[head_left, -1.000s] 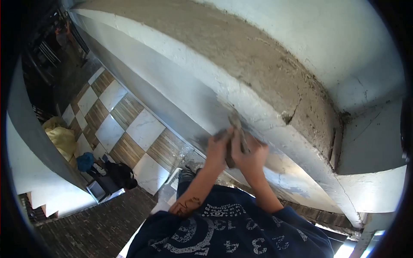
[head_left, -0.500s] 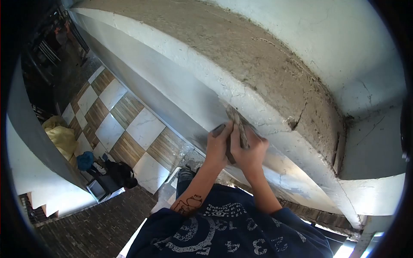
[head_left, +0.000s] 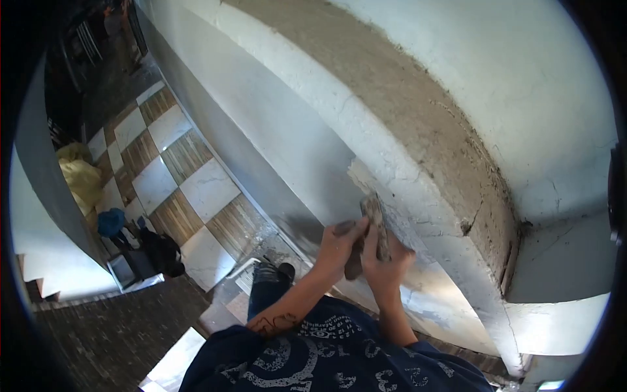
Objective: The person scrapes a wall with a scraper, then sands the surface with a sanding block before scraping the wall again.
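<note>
Both my hands are close together in front of the curved wall (head_left: 313, 150), below its ledge. My right hand (head_left: 390, 264) is wrapped round a long, worn, plaster-caked tool (head_left: 371, 208), whose pale end points up toward a chipped patch (head_left: 360, 175) on the wall. Beside it my left hand (head_left: 337, 251) is closed on a dark-handled tool (head_left: 344, 227); a flat brown piece (head_left: 354, 264) shows between the hands. The fingers hide much of both tools, and I cannot tell their exact kind.
A rough, dusty ledge (head_left: 392, 85) with a crack runs along the wall top. Below lies a checkered tile floor (head_left: 176, 222). At left are a yellow sack (head_left: 80, 178), a blue bundle (head_left: 111, 222) and a black bag (head_left: 160, 253). My shoe (head_left: 285, 272) is near the wall's foot.
My view has shifted, and both hands now appear lower in it, still closed on the tools. The chipped wall patch above them is more exposed.
</note>
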The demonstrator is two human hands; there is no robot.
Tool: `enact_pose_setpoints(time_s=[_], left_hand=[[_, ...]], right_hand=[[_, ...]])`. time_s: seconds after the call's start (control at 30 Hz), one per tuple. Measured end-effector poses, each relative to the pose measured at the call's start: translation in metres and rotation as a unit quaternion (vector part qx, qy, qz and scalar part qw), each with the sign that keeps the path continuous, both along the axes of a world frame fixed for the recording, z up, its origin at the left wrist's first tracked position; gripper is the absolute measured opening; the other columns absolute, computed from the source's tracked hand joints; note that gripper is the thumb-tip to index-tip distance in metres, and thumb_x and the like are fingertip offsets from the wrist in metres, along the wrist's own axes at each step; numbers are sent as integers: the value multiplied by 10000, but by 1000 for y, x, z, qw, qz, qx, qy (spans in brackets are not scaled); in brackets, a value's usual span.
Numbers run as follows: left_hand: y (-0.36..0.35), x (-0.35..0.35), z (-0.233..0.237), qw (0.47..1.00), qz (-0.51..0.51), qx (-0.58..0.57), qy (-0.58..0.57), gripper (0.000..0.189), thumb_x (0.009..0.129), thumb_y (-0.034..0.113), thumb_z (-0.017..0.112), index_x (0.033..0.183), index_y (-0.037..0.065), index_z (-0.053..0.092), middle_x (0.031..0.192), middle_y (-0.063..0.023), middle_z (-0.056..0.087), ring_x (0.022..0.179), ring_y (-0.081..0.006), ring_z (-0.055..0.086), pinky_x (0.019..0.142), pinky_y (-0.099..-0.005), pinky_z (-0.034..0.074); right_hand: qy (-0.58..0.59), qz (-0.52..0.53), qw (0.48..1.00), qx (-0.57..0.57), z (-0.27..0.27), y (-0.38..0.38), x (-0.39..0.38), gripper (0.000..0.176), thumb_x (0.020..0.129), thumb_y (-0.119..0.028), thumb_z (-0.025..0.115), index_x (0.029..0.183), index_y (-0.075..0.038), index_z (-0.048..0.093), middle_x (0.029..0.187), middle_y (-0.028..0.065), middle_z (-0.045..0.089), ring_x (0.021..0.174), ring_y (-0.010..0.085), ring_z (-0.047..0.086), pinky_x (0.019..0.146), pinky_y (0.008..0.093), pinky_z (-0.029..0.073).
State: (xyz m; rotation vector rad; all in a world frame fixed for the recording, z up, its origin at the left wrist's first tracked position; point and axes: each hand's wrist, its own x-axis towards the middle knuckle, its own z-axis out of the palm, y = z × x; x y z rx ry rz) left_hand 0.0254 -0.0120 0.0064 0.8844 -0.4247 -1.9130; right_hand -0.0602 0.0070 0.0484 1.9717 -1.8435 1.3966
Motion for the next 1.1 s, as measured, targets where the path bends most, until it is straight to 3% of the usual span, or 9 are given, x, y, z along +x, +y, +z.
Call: enact_pose_setpoints(time_s=[0.1, 0.2, 0.33, 0.4, 0.63, 0.73, 0.87, 0.93, 1.1], left_hand=[[-18, 5, 9, 993, 1, 25, 114, 212, 861, 231, 650, 842, 21, 627, 714, -15, 588, 579, -89, 535, 514, -240, 431], [2, -1, 0, 1000, -14, 22, -16, 254, 893, 229, 595, 989, -6, 604, 804, -51, 626, 704, -113, 599, 625, -244, 495], [3, -5, -14, 997, -53, 6, 47, 260, 892, 230, 600, 990, -11, 601, 830, -59, 628, 720, -117, 602, 631, -245, 498], [-6, 1, -1, 994, -33, 34, 101, 207, 874, 218, 635, 846, 13, 633, 722, -4, 591, 624, -69, 538, 548, -232, 432], [-5, 0, 1, 996, -35, 30, 78, 214, 881, 225, 626, 821, 20, 636, 679, -2, 576, 595, -68, 518, 521, -222, 406], [3, 1, -9, 996, -49, 7, 73, 244, 889, 202, 604, 983, -23, 594, 857, -55, 616, 713, -103, 585, 620, -247, 480], [-1, -8, -8, 999, 6, 17, 29, 232, 892, 198, 598, 984, -15, 591, 857, -56, 616, 704, -107, 585, 604, -249, 478], [-15, -2, 2, 990, 32, 27, 138, 235, 862, 237, 647, 847, 3, 620, 746, -30, 600, 651, -86, 551, 590, -233, 450], [-3, -10, -5, 998, 48, 32, 41, 225, 871, 232, 630, 877, 8, 618, 781, -47, 620, 680, -103, 584, 600, -242, 472]], right_hand=[[28, -46, 997, 54, 1, -5, 9, 99, 751, -16, 619, 812, 52, 657, 765, 182, 664, 687, 312, 664, 679, 341, 507], [51, -22, 998, -4, -2, 0, 5, 87, 755, -26, 623, 798, 42, 656, 723, 176, 653, 661, 310, 658, 640, 339, 501], [23, -35, 998, 56, -6, 7, 0, 101, 734, -39, 636, 817, 6, 671, 749, 180, 647, 695, 326, 652, 657, 375, 505], [16, -49, 997, 62, -4, 8, 1, 82, 731, -28, 633, 796, 10, 668, 737, 184, 645, 686, 326, 652, 650, 372, 508], [13, -17, 999, 40, 0, 4, 4, 56, 755, -17, 613, 751, 28, 648, 641, 152, 625, 572, 296, 635, 553, 332, 489], [3, -13, 999, 44, -2, 14, 2, 69, 770, -16, 604, 759, 41, 641, 619, 147, 614, 550, 288, 623, 529, 327, 468], [13, -19, 998, 50, 0, 1, 4, 79, 770, -35, 613, 774, 36, 648, 651, 166, 630, 590, 303, 643, 546, 334, 483], [20, -17, 997, 79, 4, -10, 10, 84, 772, -42, 615, 786, 30, 655, 664, 174, 635, 613, 303, 652, 566, 331, 494], [-7, -19, 995, 98, 2, 2, 3, 75, 773, -54, 621, 764, 12, 654, 659, 188, 625, 626, 319, 650, 591, 337, 502]])
